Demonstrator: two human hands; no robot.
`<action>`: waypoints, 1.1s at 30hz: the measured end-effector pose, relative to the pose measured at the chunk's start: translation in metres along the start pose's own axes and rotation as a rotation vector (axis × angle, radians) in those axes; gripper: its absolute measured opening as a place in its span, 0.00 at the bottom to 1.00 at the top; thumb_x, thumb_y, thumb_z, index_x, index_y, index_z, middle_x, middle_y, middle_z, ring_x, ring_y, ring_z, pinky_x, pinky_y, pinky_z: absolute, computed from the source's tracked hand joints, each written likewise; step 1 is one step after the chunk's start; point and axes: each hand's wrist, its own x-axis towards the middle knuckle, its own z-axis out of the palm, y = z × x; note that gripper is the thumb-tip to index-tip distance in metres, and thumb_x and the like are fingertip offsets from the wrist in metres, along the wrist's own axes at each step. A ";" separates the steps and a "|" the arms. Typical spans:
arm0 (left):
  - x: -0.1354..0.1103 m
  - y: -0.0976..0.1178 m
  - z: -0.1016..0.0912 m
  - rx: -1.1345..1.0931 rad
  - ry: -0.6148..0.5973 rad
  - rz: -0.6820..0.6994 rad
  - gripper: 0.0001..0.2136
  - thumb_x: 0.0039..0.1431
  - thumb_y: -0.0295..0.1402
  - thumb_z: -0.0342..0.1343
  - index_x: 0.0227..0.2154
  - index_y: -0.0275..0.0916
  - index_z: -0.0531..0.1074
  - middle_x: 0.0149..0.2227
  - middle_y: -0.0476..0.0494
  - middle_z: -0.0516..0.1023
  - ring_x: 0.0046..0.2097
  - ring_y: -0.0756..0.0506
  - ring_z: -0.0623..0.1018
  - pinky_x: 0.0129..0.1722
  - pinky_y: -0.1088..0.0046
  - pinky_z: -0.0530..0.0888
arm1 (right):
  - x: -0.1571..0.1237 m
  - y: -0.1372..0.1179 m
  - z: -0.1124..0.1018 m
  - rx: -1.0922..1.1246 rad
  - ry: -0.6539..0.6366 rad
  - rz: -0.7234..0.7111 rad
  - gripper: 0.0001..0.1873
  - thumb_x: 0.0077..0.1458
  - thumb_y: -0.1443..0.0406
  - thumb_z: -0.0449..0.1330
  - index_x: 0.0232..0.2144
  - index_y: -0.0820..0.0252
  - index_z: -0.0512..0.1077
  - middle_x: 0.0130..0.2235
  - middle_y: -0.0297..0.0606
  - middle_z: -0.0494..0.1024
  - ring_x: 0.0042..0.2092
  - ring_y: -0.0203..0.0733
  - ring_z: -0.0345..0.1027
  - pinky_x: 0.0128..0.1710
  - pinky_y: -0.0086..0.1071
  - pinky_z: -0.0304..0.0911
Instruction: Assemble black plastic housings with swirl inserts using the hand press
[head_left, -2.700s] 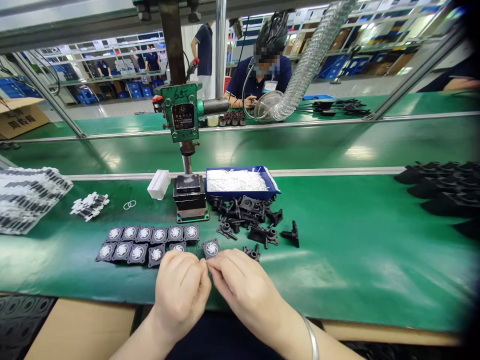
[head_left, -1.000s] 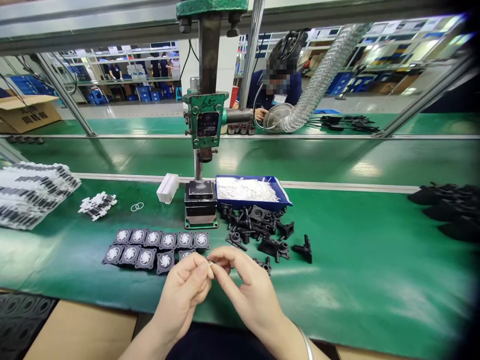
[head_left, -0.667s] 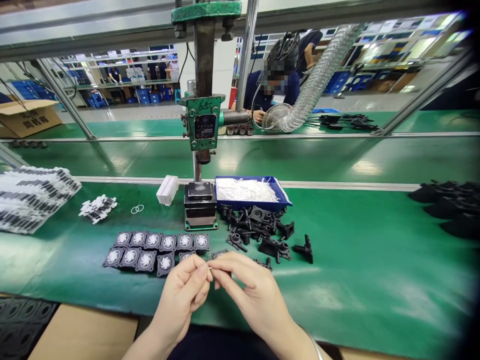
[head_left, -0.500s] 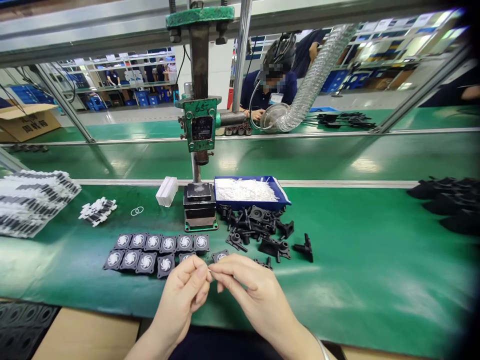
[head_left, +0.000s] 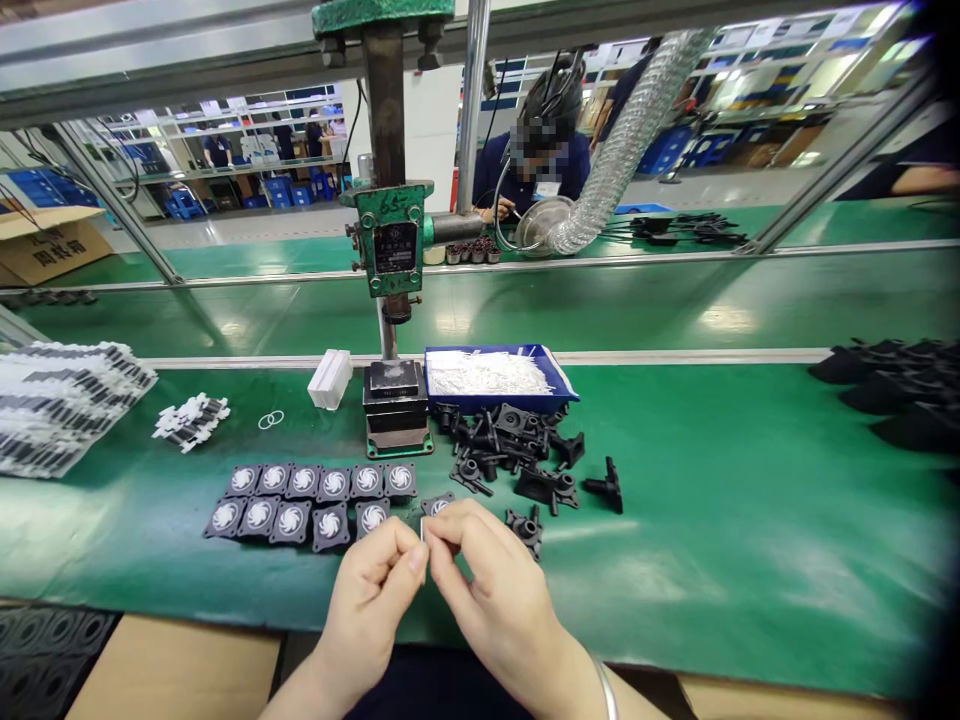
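My left hand (head_left: 376, 590) and my right hand (head_left: 499, 580) meet above the green bench, both with fingers pinched together. A thin white stick (head_left: 422, 528) shows upright between their fingertips; most of it is hidden. Just beyond the fingers, a black square part with a white fan wheel (head_left: 437, 505) stands partly covered by my right hand. To the left, similar black fan parts (head_left: 291, 521) form two rows. Loose black plastic brackets (head_left: 525, 478) lie heaped to the right, one of them (head_left: 527, 532) close beside my right hand.
A blue tray (head_left: 564, 392) of thin white sticks (head_left: 487, 373) sits behind the brackets. Beside it rises a green hand press (head_left: 388, 240). White blocks (head_left: 330, 379), white rings (head_left: 271, 420) and stacked white-and-black parts (head_left: 67, 410) lie left. Across the bench a person (head_left: 532, 165) works.
My fingertips have shifted slightly, and the white stick now stands more visibly between them. The view has moved a little, exposing more of the bracket beside my right hand. The person opposite has raised a hand.
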 end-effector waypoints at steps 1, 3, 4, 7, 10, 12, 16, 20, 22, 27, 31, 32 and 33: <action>-0.001 0.000 0.000 0.060 -0.006 0.045 0.18 0.67 0.43 0.53 0.24 0.38 0.65 0.24 0.51 0.59 0.28 0.50 0.59 0.28 0.72 0.58 | 0.002 0.000 0.001 0.010 0.028 0.002 0.07 0.63 0.75 0.54 0.37 0.59 0.66 0.33 0.37 0.72 0.35 0.38 0.68 0.35 0.31 0.67; -0.004 0.003 -0.001 0.150 -0.027 0.108 0.18 0.68 0.41 0.52 0.24 0.39 0.65 0.24 0.50 0.61 0.28 0.50 0.61 0.29 0.71 0.58 | 0.005 0.000 0.002 0.025 0.068 0.012 0.07 0.63 0.75 0.55 0.37 0.59 0.66 0.33 0.36 0.72 0.35 0.38 0.69 0.35 0.31 0.67; -0.005 0.004 -0.001 0.177 -0.041 0.125 0.18 0.68 0.41 0.51 0.23 0.39 0.65 0.24 0.50 0.62 0.28 0.49 0.61 0.29 0.71 0.58 | 0.006 0.000 0.002 0.029 0.079 0.020 0.07 0.62 0.75 0.55 0.36 0.59 0.66 0.33 0.36 0.72 0.34 0.37 0.69 0.34 0.30 0.66; -0.007 0.005 -0.001 0.202 -0.069 0.137 0.18 0.68 0.41 0.51 0.23 0.39 0.66 0.22 0.49 0.62 0.27 0.49 0.62 0.29 0.71 0.58 | 0.008 0.002 0.003 0.046 0.093 0.046 0.07 0.62 0.75 0.55 0.35 0.59 0.67 0.32 0.36 0.73 0.33 0.37 0.69 0.33 0.29 0.66; -0.005 0.002 0.002 0.071 -0.020 0.081 0.19 0.66 0.44 0.54 0.22 0.38 0.66 0.22 0.50 0.61 0.26 0.51 0.61 0.27 0.73 0.58 | 0.010 0.002 0.002 0.122 0.062 0.083 0.06 0.62 0.73 0.56 0.34 0.60 0.69 0.32 0.36 0.73 0.33 0.36 0.69 0.33 0.28 0.66; -0.001 0.001 0.005 -0.142 0.094 -0.025 0.21 0.63 0.48 0.57 0.23 0.38 0.64 0.21 0.54 0.57 0.23 0.53 0.56 0.23 0.75 0.55 | 0.011 0.002 0.001 0.229 -0.039 0.164 0.07 0.63 0.71 0.56 0.32 0.60 0.71 0.29 0.34 0.74 0.32 0.35 0.69 0.32 0.27 0.65; 0.003 0.008 0.004 -0.347 0.270 -0.196 0.21 0.58 0.50 0.62 0.26 0.37 0.66 0.21 0.56 0.60 0.22 0.56 0.55 0.21 0.79 0.52 | 0.012 0.003 0.003 0.434 -0.231 0.400 0.11 0.65 0.64 0.57 0.31 0.60 0.75 0.27 0.33 0.75 0.30 0.35 0.70 0.30 0.26 0.65; 0.001 0.016 -0.009 -0.254 0.295 -0.174 0.20 0.59 0.50 0.61 0.30 0.35 0.71 0.25 0.53 0.69 0.19 0.60 0.54 0.21 0.78 0.52 | 0.016 0.002 0.010 0.564 -0.283 0.517 0.13 0.64 0.58 0.58 0.34 0.61 0.76 0.31 0.36 0.76 0.30 0.35 0.72 0.31 0.27 0.68; -0.001 0.017 -0.016 -0.227 0.341 -0.154 0.19 0.60 0.50 0.61 0.32 0.35 0.72 0.26 0.52 0.70 0.19 0.60 0.52 0.21 0.78 0.53 | 0.019 0.001 0.015 0.588 -0.298 0.542 0.14 0.64 0.56 0.58 0.36 0.61 0.76 0.31 0.37 0.76 0.30 0.35 0.72 0.31 0.27 0.68; -0.006 0.015 -0.030 -0.225 0.392 -0.177 0.19 0.60 0.51 0.60 0.32 0.36 0.72 0.19 0.56 0.61 0.19 0.58 0.52 0.22 0.77 0.52 | 0.030 -0.003 0.029 0.610 -0.332 0.542 0.15 0.64 0.55 0.58 0.39 0.61 0.76 0.31 0.37 0.77 0.29 0.35 0.72 0.30 0.27 0.68; -0.009 0.014 -0.039 -0.272 0.384 -0.186 0.19 0.61 0.50 0.59 0.30 0.36 0.72 0.17 0.57 0.59 0.20 0.57 0.51 0.24 0.77 0.54 | 0.033 -0.005 0.045 0.624 -0.379 0.530 0.14 0.64 0.56 0.58 0.40 0.61 0.76 0.34 0.38 0.78 0.30 0.35 0.72 0.31 0.27 0.69; -0.010 0.014 -0.041 -0.299 0.377 -0.195 0.19 0.61 0.49 0.59 0.30 0.35 0.72 0.17 0.57 0.58 0.20 0.57 0.51 0.24 0.77 0.54 | 0.033 -0.005 0.048 0.625 -0.384 0.534 0.14 0.63 0.56 0.59 0.41 0.61 0.76 0.34 0.38 0.78 0.30 0.35 0.72 0.31 0.28 0.70; -0.010 0.014 -0.043 -0.330 0.368 -0.204 0.19 0.61 0.49 0.60 0.29 0.35 0.73 0.17 0.58 0.58 0.20 0.58 0.51 0.25 0.77 0.54 | 0.033 -0.005 0.051 0.620 -0.386 0.539 0.14 0.63 0.56 0.59 0.42 0.61 0.76 0.34 0.38 0.77 0.31 0.36 0.72 0.31 0.28 0.70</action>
